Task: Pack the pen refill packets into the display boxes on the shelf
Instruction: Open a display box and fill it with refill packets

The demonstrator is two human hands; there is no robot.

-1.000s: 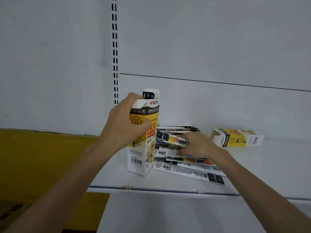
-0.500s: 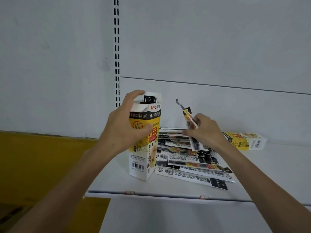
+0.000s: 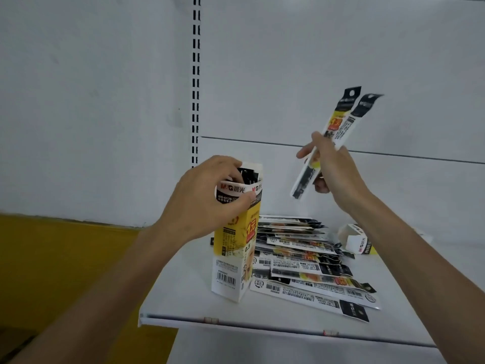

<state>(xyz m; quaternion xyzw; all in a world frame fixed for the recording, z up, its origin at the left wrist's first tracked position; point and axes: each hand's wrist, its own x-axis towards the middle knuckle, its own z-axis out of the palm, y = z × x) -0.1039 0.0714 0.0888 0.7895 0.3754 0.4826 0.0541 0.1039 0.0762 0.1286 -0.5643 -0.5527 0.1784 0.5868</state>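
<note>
Your left hand (image 3: 199,203) gripped the top of the upright yellow-and-white cardboard display box (image 3: 231,258) on the white metal shelf (image 3: 183,298), fingers (image 3: 225,164) curled over its open mouth. Your right hand (image 3: 333,166) pinched two long black-and-white plastic refill packets (image 3: 341,122), tilted in the air right of the box, above the loose pile of packets (image 3: 301,261).

place: shop; I'm facing a retail gondola unit
frame: slotted upright (image 3: 195,74), white metal back panels (image 3: 315,61)
shelf (image 3: 183,298): white metal, front rail (image 3: 262,325) with small clips
stock: refill packets (image 3: 301,261) in a loose pile, retail-printed, barcodes, hang-hole headers
packaging: branded display box (image 3: 231,258), barcoded, upright on the shelf
</note>
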